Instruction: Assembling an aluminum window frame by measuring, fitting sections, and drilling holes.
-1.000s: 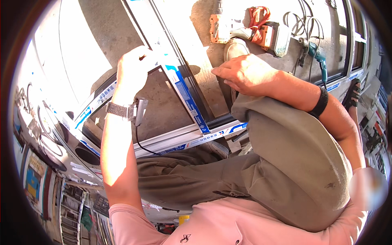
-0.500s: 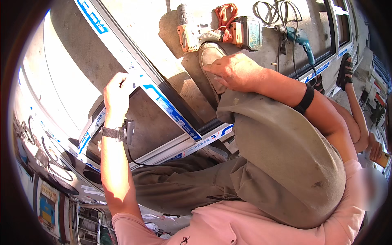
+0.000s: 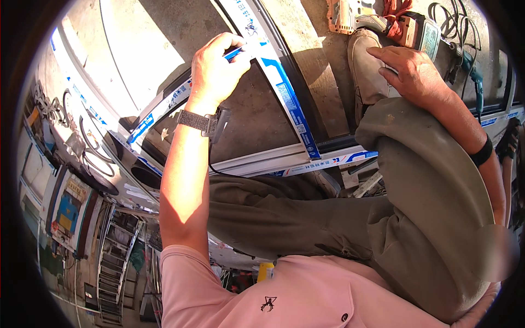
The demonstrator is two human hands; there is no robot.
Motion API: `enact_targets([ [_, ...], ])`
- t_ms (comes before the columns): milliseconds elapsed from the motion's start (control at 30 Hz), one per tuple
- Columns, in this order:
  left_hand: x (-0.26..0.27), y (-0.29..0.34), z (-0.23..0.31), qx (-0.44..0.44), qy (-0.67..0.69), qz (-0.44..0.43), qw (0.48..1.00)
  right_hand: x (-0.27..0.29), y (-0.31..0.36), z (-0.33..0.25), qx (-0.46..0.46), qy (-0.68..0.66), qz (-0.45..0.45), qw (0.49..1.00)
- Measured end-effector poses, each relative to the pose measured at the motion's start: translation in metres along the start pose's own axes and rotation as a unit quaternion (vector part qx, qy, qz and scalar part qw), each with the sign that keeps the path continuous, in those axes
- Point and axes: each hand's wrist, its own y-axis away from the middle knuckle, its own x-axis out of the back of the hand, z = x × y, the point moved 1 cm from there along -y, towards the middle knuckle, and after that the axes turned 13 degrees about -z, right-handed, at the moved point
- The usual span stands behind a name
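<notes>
My left hand (image 3: 216, 70) is closed over a white crossbar (image 3: 174, 94) of a metal window frame, close to where it meets a long bar (image 3: 285, 97). Thumb and forefinger lie on either side of a blue strip on that crossbar. Blue and white protective film covers the frame's bars. My right hand (image 3: 413, 76) holds nothing; its fingers are stretched out, thumb apart, just beside my beige shoe (image 3: 367, 63). That forearm rests across my raised knee. Beyond the shoe lies an orange cordless drill (image 3: 403, 30) with a red cord bundled on it.
A teal corded drill (image 3: 473, 74) with a looped black cable lies at the far right. Dark hoses (image 3: 90, 139) coil at the left, beside the frame. A metal ladder (image 3: 114, 259) shows at lower left. The lower frame bar (image 3: 257, 165) runs past my legs.
The whole view has shifted, so the frame, drills and both hands sit farther right. My left hand stays at the same bar joint, and my right hand stays by the shoe.
</notes>
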Motion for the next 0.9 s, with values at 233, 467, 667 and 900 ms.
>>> enact_targets([
  [233, 0.003, -0.003, 0.005, 0.042, 0.008, -0.005, 0.999, -0.004, -0.003, -0.001, 0.006, -0.02, -0.021, 1.0],
  [467, 0.003, -0.01, 0.003, 0.123, 0.066, -0.018, 0.99, -0.003, -0.007, -0.004, 0.031, -0.012, -0.023, 0.999],
  [667, 0.007, -0.012, 0.009, 0.074, 0.136, -0.008, 0.988, -0.003, -0.004, -0.007, 0.026, -0.004, -0.041, 0.999],
  [900, 0.008, -0.005, 0.003, 0.085, 0.116, 0.003, 0.99, -0.005, -0.006, -0.005, 0.048, 0.01, -0.037, 0.998],
])
